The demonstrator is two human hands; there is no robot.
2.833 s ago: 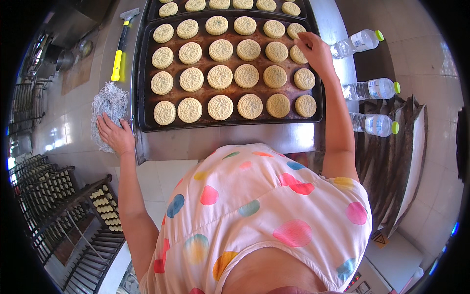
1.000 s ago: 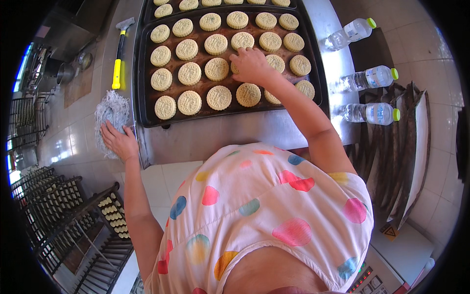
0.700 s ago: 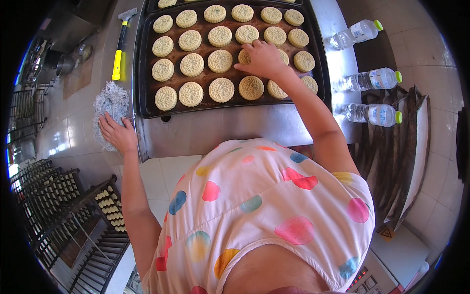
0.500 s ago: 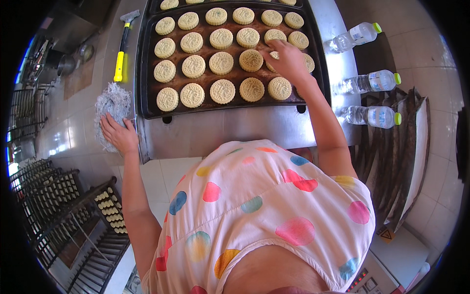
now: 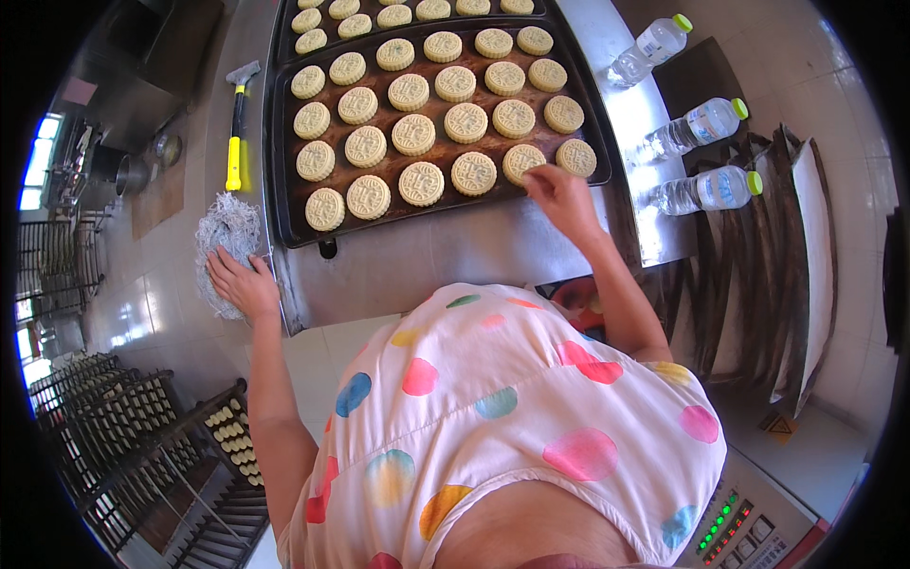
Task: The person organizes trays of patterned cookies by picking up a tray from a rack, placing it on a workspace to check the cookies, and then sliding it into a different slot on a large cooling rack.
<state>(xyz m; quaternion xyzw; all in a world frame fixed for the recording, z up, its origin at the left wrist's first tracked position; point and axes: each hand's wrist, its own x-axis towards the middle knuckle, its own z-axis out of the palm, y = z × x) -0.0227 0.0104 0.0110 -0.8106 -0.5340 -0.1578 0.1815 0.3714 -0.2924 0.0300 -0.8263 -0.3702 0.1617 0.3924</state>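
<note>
A dark baking tray point(image 5: 294, 234) holds rows of round, pale, pattern-stamped mooncakes point(image 5: 421, 183) with scalloped sides. My right hand point(image 5: 569, 201) is at the tray's near right edge, fingers drawn together. Its fingertips meet the near edge of one mooncake point(image 5: 523, 163) in the nearest row; whether anything is pinched between them is hidden. Left of the tray, my left hand point(image 5: 245, 283) lies with fingers stretched out on a grey bundle of shredded strands point(image 5: 227, 223). Past the bundle lies a scraper point(image 5: 234, 161) with a yellow and black handle.
Three clear plastic bottles point(image 5: 701, 190) with green caps stand along the metal table's right side. Behind the first tray is a second tray of mooncakes point(image 5: 394, 15). A rack of trays point(image 5: 142, 417) stands lower left, and a lit control panel point(image 5: 739, 526) shows lower right.
My right hand has drawn back from among the mooncakes on the right to the tray's near edge. My left hand stays on the grey bundle. The whole view has shifted slightly.
</note>
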